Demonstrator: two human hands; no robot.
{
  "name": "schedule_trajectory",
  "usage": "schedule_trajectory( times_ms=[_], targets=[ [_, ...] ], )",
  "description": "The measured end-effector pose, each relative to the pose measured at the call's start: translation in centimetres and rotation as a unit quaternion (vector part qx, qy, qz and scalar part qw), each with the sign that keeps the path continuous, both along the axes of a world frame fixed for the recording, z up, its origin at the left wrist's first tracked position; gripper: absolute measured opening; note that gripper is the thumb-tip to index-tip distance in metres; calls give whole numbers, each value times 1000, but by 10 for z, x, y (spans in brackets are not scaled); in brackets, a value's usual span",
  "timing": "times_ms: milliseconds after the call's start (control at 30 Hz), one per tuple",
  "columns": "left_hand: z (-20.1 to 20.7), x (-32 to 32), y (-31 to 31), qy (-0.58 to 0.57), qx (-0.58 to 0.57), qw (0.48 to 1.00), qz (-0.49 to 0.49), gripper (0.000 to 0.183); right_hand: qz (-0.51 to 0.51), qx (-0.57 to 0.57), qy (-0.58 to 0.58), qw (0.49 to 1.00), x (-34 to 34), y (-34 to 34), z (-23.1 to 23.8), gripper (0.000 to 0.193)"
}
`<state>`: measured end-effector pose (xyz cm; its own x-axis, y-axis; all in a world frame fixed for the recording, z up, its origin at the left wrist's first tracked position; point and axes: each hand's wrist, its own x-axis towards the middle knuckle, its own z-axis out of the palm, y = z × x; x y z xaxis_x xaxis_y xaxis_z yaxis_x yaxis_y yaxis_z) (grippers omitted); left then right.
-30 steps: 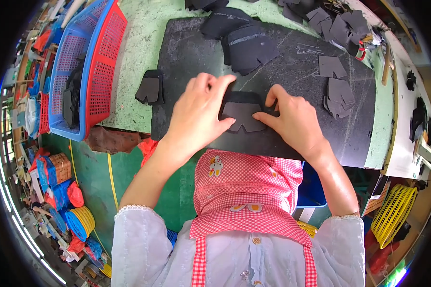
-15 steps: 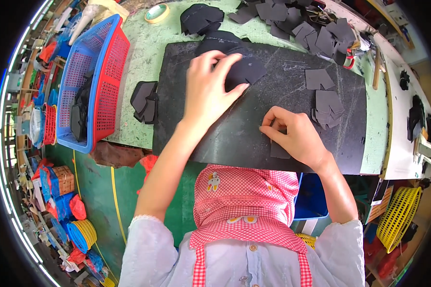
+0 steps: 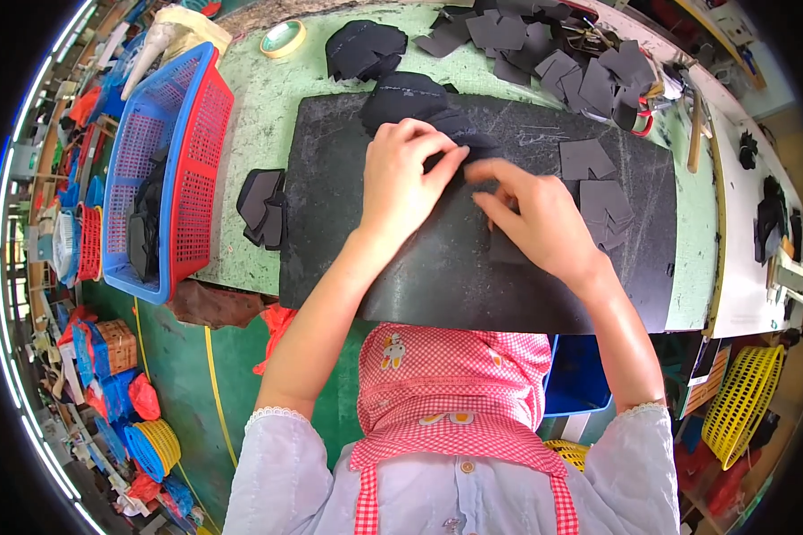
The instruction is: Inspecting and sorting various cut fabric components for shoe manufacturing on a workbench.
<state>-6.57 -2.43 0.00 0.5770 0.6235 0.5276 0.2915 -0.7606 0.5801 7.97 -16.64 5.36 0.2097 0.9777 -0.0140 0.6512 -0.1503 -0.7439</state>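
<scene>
On a dark rubber-like mat (image 3: 401, 259), my left hand (image 3: 406, 174) has thumb and fingers pinched on a black fabric piece (image 3: 468, 134), part of which is hidden behind the fingers. More black pieces (image 3: 403, 96) lie stacked just beyond that hand. Close by on the right, my right hand (image 3: 535, 214) holds nothing I can see; its thumb and forefinger are apart, their tips slightly blurred beside the fabric. Beneath this hand a dark grey piece (image 3: 507, 250) lies partly covered. To its right are notched dark grey pieces, one single (image 3: 586, 159) and a small stack (image 3: 605, 212).
A blue basket (image 3: 138, 290) nested with a red basket (image 3: 212, 169) stands at the left, dark pieces inside. At the back are a tape roll (image 3: 302, 39), a black stack (image 3: 364, 49) and a heap of grey pieces (image 3: 535, 40). Beside the mat lie more pieces (image 3: 263, 209).
My right hand has moved up and left toward my left hand, its thumb and forefinger now parted. My left hand has shifted slightly right, still at the black fabric. The view has tilted slightly.
</scene>
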Motion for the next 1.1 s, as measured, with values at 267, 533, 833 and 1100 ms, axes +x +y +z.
schedule_trajectory(
  times_ms=[267,533,833,1100],
  targets=[
    [23,-65,-5,-36,165,984,-55,19,-12,54,-34,998,23,21,-26,21],
    [33,-67,-72,43,-218,969,-108,23,-70,87,99,989,-38,8,-3,17],
    [37,-94,-49,141,-526,836,-66,24,-45,-204,292,934,-15,-18,-2,28],
    [33,-89,-49,188,-481,855,-50,29,-27,-169,152,973,-24,-14,-11,27]
  ],
)
